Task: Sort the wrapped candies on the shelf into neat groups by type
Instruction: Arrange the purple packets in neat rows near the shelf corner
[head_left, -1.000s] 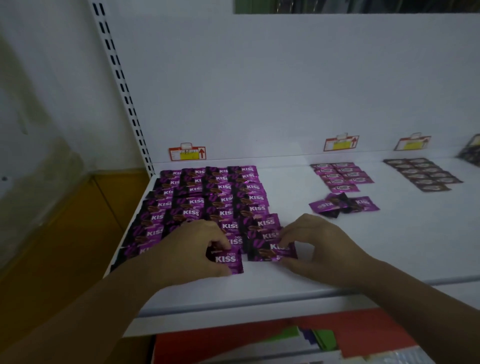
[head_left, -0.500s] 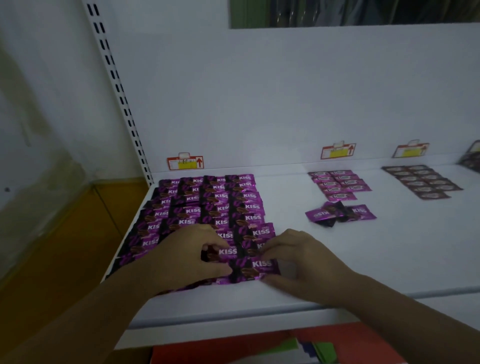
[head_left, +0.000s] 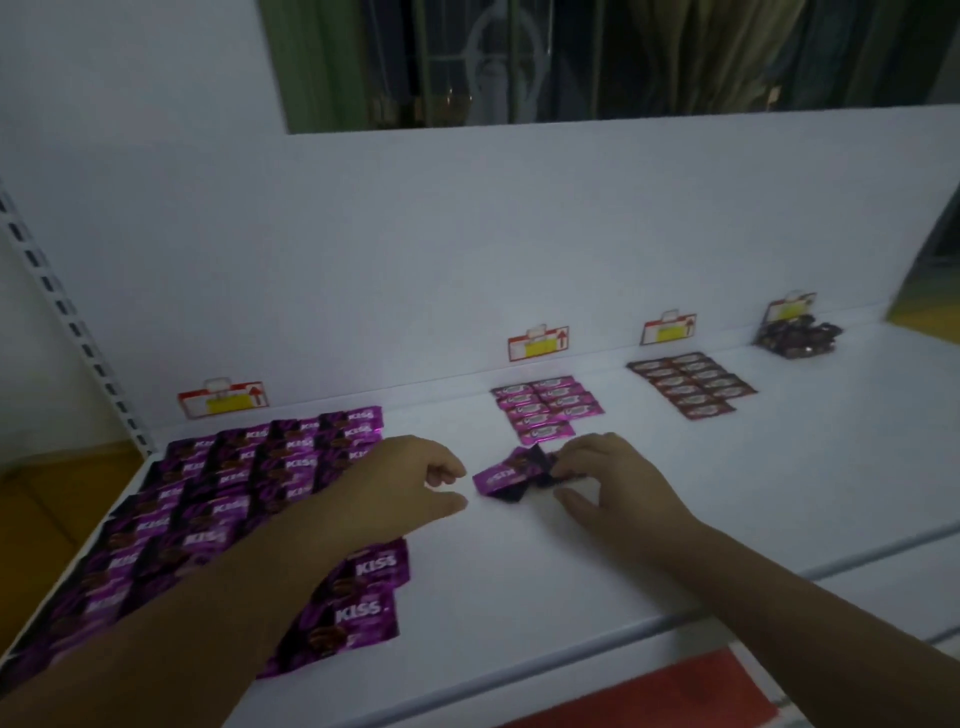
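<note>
White shelf (head_left: 675, 519), bare front edge

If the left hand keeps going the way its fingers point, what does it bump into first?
Probably the small loose pile of purple wrapped candies, lying just beyond the left hand's fingertips, though depth is hard to judge.

We see both bare forearms reaching forward from the bottom edge, angled inward toward each other. The left hand (head_left: 400, 488) is palm down, wrist fairly straight, fingers loosely curled, thumb stretched forward beneath them with a gap between thumb and fingertips, so nothing is pinched there. The right hand (head_left: 618, 480) sits just beside it, also palm down, knuckles raised, its fingers bent and bunched at the tips on the left, thumb low and apart below them. We can't tell whether those fingertips grip anything. The two hands stay apart, not touching.
</note>
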